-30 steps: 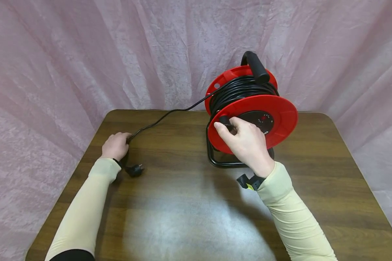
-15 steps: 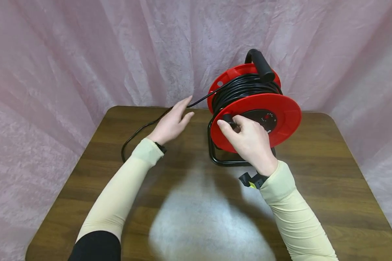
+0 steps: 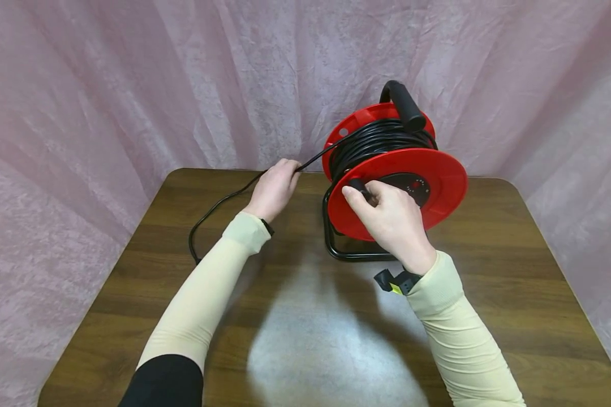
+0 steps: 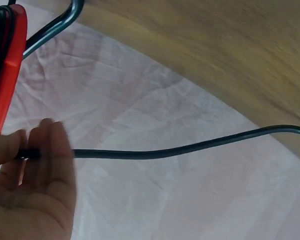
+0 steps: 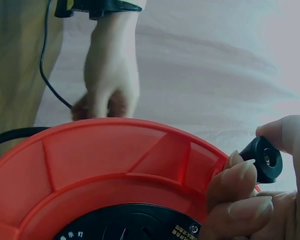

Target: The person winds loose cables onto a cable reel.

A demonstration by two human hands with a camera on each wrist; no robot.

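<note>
A red cable reel [image 3: 440, 181] stands at the back right of the table, wound with black cable [image 3: 382, 138]. From its drum a free length of cable [image 4: 150, 154] runs left. My left hand [image 3: 275, 189] holds that length a little left of the reel; in the left wrist view its fingers and thumb curl round the cable. My right hand [image 3: 394, 220] grips the black crank knob [image 5: 262, 159] on the reel's front disc, thumb on one side and fingers on the other. The cable's far end passes behind my left sleeve, so the plug is hidden.
The reel rests on a black tube frame [image 3: 358, 256] with a black carrying handle [image 3: 407, 107] on top. The brown wooden table [image 3: 499, 271] has a pink curtain [image 3: 224, 85] close behind its back edge. Dark sockets [image 5: 135, 225] sit in the disc's middle.
My left hand has let go of the cable near its plug end, moved right with straight fingers, and taken hold of it nearer the reel. The right hand stays on the knob.
</note>
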